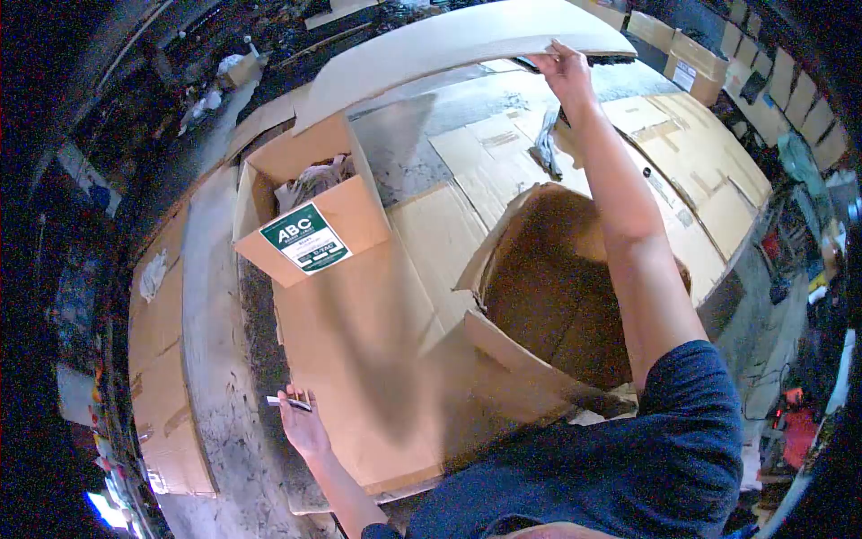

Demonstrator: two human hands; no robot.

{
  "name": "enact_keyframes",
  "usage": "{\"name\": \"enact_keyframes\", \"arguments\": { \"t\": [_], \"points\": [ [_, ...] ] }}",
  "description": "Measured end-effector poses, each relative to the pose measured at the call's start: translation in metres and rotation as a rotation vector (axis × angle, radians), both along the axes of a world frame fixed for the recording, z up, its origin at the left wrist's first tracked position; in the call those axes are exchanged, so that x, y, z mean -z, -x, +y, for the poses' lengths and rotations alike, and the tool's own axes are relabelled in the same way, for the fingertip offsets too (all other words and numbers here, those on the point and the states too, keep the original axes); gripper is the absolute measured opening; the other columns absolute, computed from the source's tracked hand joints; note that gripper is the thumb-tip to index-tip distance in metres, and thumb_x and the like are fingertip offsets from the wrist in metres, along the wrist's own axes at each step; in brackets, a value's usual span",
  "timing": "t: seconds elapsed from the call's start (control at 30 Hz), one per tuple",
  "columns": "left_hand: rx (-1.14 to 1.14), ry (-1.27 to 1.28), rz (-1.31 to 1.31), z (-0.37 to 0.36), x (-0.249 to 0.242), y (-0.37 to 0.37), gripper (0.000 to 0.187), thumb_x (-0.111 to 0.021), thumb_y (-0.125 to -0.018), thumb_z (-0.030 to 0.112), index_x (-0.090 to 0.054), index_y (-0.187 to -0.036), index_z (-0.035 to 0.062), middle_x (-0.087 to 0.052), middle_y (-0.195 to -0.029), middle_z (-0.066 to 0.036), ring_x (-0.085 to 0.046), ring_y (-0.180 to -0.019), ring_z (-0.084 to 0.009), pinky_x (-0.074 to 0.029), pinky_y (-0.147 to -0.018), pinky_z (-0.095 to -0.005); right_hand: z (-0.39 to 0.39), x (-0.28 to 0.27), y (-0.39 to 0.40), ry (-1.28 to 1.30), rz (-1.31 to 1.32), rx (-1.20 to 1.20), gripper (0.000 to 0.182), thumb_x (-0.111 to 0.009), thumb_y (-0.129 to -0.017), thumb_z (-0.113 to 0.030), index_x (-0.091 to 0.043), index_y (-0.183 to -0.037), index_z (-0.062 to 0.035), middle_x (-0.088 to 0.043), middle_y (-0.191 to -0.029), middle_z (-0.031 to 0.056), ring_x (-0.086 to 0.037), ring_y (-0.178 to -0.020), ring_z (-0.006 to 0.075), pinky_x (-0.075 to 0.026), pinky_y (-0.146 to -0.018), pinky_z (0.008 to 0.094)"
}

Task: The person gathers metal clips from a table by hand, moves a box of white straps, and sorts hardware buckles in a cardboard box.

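Observation:
At the top, my right hand (566,74) is closed on the near edge of a large pale board (449,45), its arm stretched forward. My left hand (305,424), low on the left, holds a small pen-like tool (289,403) between its fingers. Between the hands stands an open cardboard box (373,216) with a green and white ABC label (303,238) and crumpled grey material (316,180) inside. Under my right arm is a large open brown carton (548,269). Flat cardboard (350,359) covers the work surface.
A grey rag (546,144) lies beyond the large carton. Closed cartons (696,67) stand at the upper right, near a row of cardboard pieces (781,81). More flat cardboard (166,359) lies at the left. Various items clutter the right edge.

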State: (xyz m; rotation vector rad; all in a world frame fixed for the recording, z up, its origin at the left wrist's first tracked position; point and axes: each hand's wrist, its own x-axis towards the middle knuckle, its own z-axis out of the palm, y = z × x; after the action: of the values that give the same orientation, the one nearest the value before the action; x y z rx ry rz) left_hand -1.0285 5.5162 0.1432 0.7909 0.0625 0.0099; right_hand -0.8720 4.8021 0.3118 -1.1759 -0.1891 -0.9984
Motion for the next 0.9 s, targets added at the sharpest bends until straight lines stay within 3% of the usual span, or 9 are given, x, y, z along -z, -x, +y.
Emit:
{"name": "enact_keyframes", "arguments": {
  "t": [0.03,0.07,0.17,0.23,0.37,0.5,0.57,0.73,0.9],
  "points": [
    [0.007,-0.016,-0.007,-0.001,0.001,0.001,0.023,-0.053,-0.087,0.024,-0.052,-0.105,0.0104,-0.053,-0.104,0.0,-0.049,-0.097,-0.0129,-0.033,-0.094,-0.0372,-0.023,0.017,-0.017,0.347,0.057,0.197,0.027,-0.041,-0.085,-0.002,-0.035,-0.109,0.0104,-0.045,-0.111,0.0256,-0.049,-0.104,0.0373,-0.042,-0.091,0.055],
    [0.002,-0.017,-0.003,-0.002,0.002,0.002,0.023,-0.053,-0.087,0.024,-0.052,-0.105,0.0104,-0.053,-0.104,0.0,-0.049,-0.097,-0.0129,-0.033,-0.094,-0.0372,0.026,-0.014,0.013,-0.493,-0.061,-0.295,0.028,-0.043,-0.086,-0.005,-0.035,-0.11,0.0094,-0.046,-0.11,0.0237,-0.051,-0.099,0.0347,-0.042,-0.089,0.0571],
    [-0.037,-0.078,0.022,-0.005,0.003,0.009,0.025,-0.054,-0.086,0.026,-0.051,-0.105,0.0104,-0.052,-0.104,0.0,-0.048,-0.095,-0.0137,-0.033,-0.092,-0.0354,0.041,0.008,0.01,-0.656,0.09,-0.201,0.032,-0.044,-0.089,-0.011,-0.035,-0.115,0.0051,-0.045,-0.113,0.0218,-0.052,-0.098,0.0331,-0.042,-0.086,0.0595],
    [-0.055,-0.137,0.039,-0.012,0.002,0.01,0.026,-0.055,-0.085,0.026,-0.051,-0.105,0.0093,-0.051,-0.103,-0.001,-0.048,-0.093,-0.0155,-0.034,-0.09,-0.0336,0.004,0.057,-0.018,-0.546,0.603,-0.05,0.043,-0.05,-0.088,-0.031,-0.039,-0.117,-0.0006,-0.047,-0.115,0.0182,-0.053,-0.093,0.0287,-0.042,-0.086,0.054],
    [-0.017,-0.121,0.03,-0.019,-0.001,0.013,0.023,-0.054,-0.086,0.022,-0.049,-0.101,0.0056,-0.049,-0.097,-0.004,-0.048,-0.091,-0.0179,-0.036,-0.089,-0.0331,0.013,0.081,-0.021,0.702,1.307,0.505,0.067,-0.065,-0.072,-0.047,-0.045,-0.119,-0.0038,-0.045,-0.12,0.0189,-0.05,-0.102,0.0303,-0.041,-0.087,0.0443],
    [0.019,-0.103,0.017,-0.01,0.003,0.016,0.023,-0.053,-0.087,0.02,-0.047,-0.103,0.0043,-0.049,-0.095,-0.005,-0.048,-0.089,-0.0181,-0.037,-0.09,-0.0341,0.064,0.035,0.032,0.737,1.255,0.125,0.068,-0.067,-0.069,-0.047,-0.046,-0.122,-0.0106,-0.046,-0.121,0.0147,-0.044,-0.111,0.0267,-0.039,-0.09,0.038],
    [0.038,-0.098,0.028,-0.003,0.004,0.015,0.024,-0.052,-0.087,0.018,-0.047,-0.105,0.0034,-0.05,-0.09,-0.005,-0.049,-0.086,-0.0167,-0.038,-0.09,-0.0357,0.096,0.007,0.09,0.964,1.094,0.118,0.065,-0.064,-0.072,-0.047,-0.045,-0.123,-0.0112,-0.047,-0.119,0.0138,-0.045,-0.109,0.0265,-0.039,-0.09,0.0349],
    [0.102,-0.118,0.125,-0.001,0.007,0.013,0.023,-0.051,-0.087,0.017,-0.047,-0.107,0.0048,-0.052,-0.086,-0.004,-0.05,-0.083,-0.0144,-0.039,-0.091,-0.0363,0.116,-0.013,0.221,1.36,0.878,0.277,0.051,-0.057,-0.083,-0.037,-0.044,-0.125,-0.0109,-0.049,-0.12,0.0129,-0.044,-0.111,0.0233,-0.033,-0.096,0.0347],
    [0.198,-0.093,0.173,-0.016,0.022,-0.007,0.019,-0.051,-0.087,0.016,-0.05,-0.103,0.006,-0.053,-0.084,-0.004,-0.052,-0.081,-0.0141,-0.041,-0.089,-0.0353,0.129,0.001,0.362,1.18,1.247,0.533,0.059,-0.055,-0.082,-0.044,-0.042,-0.125,-0.0054,-0.043,-0.126,0.0199,-0.037,-0.121,0.0293,-0.029,-0.1,0.036]
  ]
}}
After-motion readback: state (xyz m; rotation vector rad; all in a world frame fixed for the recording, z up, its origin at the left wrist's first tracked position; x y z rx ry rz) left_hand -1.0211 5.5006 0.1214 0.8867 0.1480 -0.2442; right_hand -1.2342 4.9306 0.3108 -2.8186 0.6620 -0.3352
